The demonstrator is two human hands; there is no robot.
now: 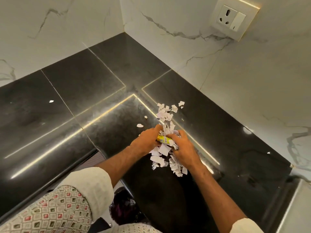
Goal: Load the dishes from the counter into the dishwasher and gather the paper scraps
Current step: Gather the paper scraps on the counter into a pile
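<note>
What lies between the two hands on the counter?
In the head view, a yellow barcoded wrapper and bunched paper scraps lie between the left hand and right hand.

The left sleeve (55,211) was cream cloth printed with a grid of small diamonds in red and green. It ended in a wide, plain cream cuff (94,184) above a bare forearm. The right sleeve (244,227) showed only the same plain cream edge.

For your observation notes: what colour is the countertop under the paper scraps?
The countertop is glossy black; head view.
</note>
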